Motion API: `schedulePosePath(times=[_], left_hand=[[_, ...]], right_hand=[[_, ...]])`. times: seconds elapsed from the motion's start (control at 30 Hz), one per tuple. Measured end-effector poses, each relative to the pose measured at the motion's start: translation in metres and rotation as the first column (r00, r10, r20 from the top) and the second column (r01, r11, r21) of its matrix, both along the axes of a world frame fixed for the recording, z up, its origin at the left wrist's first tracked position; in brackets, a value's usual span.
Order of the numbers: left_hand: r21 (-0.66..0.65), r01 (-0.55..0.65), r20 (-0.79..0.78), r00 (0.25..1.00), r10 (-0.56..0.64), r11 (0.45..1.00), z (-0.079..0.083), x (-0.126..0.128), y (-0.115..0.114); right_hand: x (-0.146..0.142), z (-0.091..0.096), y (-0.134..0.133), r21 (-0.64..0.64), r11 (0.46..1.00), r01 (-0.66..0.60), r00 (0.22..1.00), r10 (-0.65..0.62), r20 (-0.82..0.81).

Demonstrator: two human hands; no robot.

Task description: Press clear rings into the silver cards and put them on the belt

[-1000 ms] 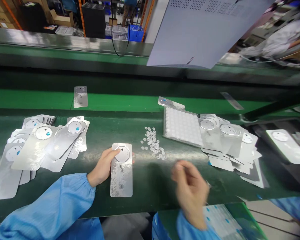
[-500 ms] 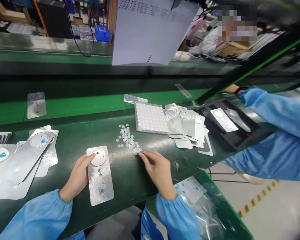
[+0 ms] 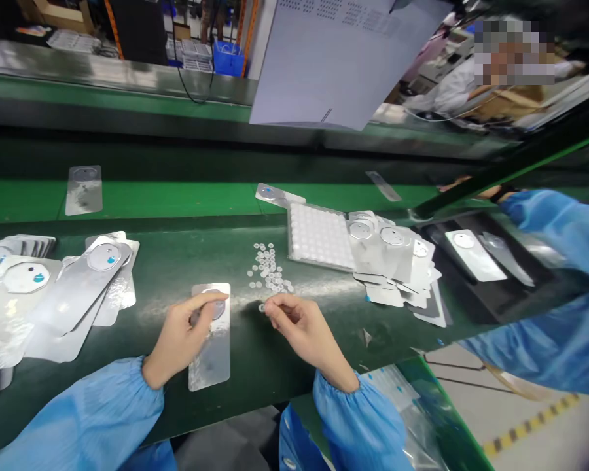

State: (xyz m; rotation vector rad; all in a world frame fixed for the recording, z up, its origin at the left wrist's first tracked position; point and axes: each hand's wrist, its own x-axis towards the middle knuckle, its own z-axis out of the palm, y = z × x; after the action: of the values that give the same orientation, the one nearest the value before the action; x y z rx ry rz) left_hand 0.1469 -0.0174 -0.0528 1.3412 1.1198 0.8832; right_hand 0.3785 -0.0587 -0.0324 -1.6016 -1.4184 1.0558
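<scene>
A silvery rounded-corner panel (image 3: 212, 365) with a round cut-out near its top lies on the dark green bench. My left hand (image 3: 182, 337) is over its upper half, index finger stretched across the top and thumb below, slightly apart; it covers part of the cut-out. Between the thumb and fingertips of my right hand (image 3: 299, 327) is a small translucent ring (image 3: 262, 307), just right of the panel. Behind that hand a loose heap of similar small rings (image 3: 271, 269) is spread on the bench.
A tray of white round pieces (image 3: 319, 237) sits beside a pile of panels (image 3: 392, 261). More stacked panels (image 3: 69, 301) lie left. At right, a co-worker's blue sleeve (image 3: 559, 222) reaches past a black tray (image 3: 451, 288). A green-edged bin (image 3: 451, 418) holds clear film below the bench.
My left hand has let go of the panel's edge and moved over it; the panel's printed characters no longer show. My right hand has drawn a ring away from the heap, toward the panel.
</scene>
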Motion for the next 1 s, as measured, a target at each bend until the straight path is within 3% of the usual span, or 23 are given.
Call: schedulePosePath(times=[0.2,0.4,0.57,0.7,0.87,1.0], left_hand=[[0.086,0.123,-0.005,0.992,-0.123,0.989,0.003,0.005,-0.001],[0.045,0.074,0.180,0.980,-0.081,0.996,0.002,0.006,-0.001],[-0.022,0.082,0.212,0.974,-0.076,0.996,-0.002,0.008,-0.001],[0.002,0.065,0.179,0.982,-0.064,0.998,-0.004,0.006,-0.001],[0.142,0.149,0.052,0.986,-0.158,0.979,-0.003,0.001,-0.001],[0.158,0.078,0.055,0.995,-0.088,0.984,-0.002,0.002,-0.001]], right_hand=[[-0.029,0.016,0.011,-0.015,0.982,-0.188,0.982,0.188,-0.007],[-0.038,0.005,0.009,-0.065,0.988,-0.139,0.957,0.118,-0.264],[-0.049,-0.004,0.004,0.024,1.000,-0.020,0.974,0.025,-0.227],[-0.045,0.003,0.005,0.010,0.996,-0.085,0.981,0.086,-0.172],[-0.036,0.015,0.010,-0.101,0.967,-0.232,0.959,0.211,-0.188],[-0.038,0.016,0.012,-0.126,0.967,-0.220,0.950,0.184,-0.251]])
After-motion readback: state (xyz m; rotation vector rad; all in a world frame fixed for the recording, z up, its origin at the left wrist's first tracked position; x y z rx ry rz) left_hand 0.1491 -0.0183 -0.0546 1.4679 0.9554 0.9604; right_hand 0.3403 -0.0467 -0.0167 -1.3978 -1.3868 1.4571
